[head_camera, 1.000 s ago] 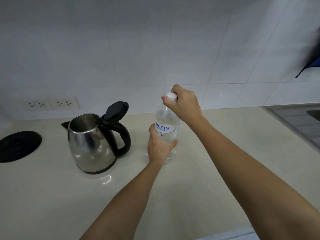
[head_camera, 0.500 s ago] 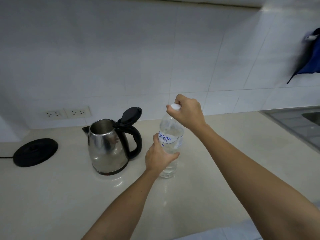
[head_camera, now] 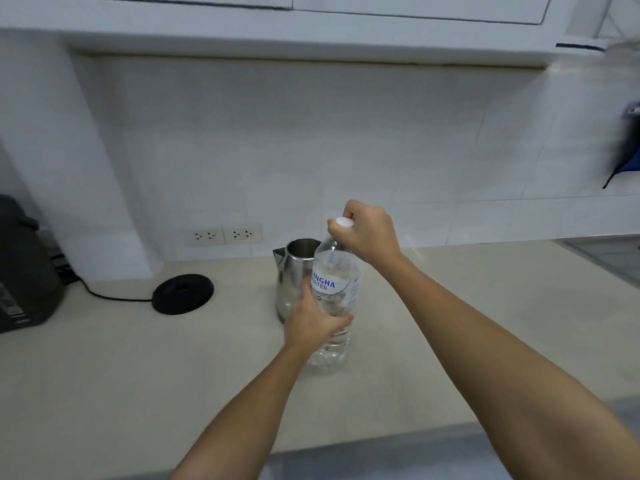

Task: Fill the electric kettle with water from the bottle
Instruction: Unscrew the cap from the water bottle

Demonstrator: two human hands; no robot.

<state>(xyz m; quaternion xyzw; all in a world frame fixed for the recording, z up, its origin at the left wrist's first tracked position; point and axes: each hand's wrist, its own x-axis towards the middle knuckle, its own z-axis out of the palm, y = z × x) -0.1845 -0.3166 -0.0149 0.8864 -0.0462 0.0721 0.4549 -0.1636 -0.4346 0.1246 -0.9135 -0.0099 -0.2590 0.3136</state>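
A clear plastic water bottle (head_camera: 333,292) with a white and blue label stands upright on the beige counter (head_camera: 138,358). My left hand (head_camera: 311,322) grips its body from the left. My right hand (head_camera: 369,233) is closed over its white cap (head_camera: 341,222). Directly behind the bottle stands the steel electric kettle (head_camera: 294,268), its mouth open at the top; the bottle and my left hand hide its handle and lid. Its black round base (head_camera: 183,293) lies apart on the counter to the left.
A black cord (head_camera: 104,295) runs from the base to the left, toward a dark appliance (head_camera: 24,268) at the left edge. Two wall sockets (head_camera: 225,233) sit above the counter. A blue cloth (head_camera: 623,157) hangs at the right. Cabinets overhang above.
The view has tilted up and swung left, so the bottle and kettle now overlap and the dark appliance shows. Both hands keep their hold on the bottle and cap.
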